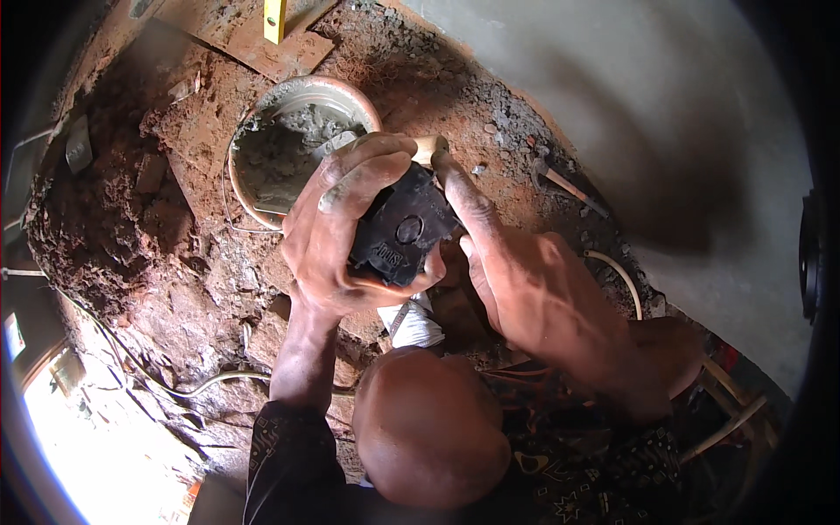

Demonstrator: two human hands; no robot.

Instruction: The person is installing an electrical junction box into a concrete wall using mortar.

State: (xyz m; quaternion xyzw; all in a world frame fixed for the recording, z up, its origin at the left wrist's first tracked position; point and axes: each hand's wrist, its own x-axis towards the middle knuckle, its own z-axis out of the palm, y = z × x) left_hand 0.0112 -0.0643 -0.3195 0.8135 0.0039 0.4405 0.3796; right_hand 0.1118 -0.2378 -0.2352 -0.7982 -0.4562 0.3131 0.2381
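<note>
My left hand [328,232] is wrapped round a black plastic electrical back box [404,229], held up in front of me and tilted. Its fingers reach over the far side, and the thumb is along the near edge. My right hand [521,262] is closed at the box's right side, with one finger against a short wooden handle [430,149]. A grey trowel blade [338,143] pokes out past my left fingers, in line with that handle; the middle is hidden. Behind the hands stands a round bucket [369,103] with wet grey mortar [284,157] in it.
A hammer [573,191] lies on the rubble at right, near a smooth grey surface [709,79]. At the top are a yellow spirit level [274,22] and a board [289,52]. A white bag [413,325] is below the hands. A hose [210,382] crosses the broken ground.
</note>
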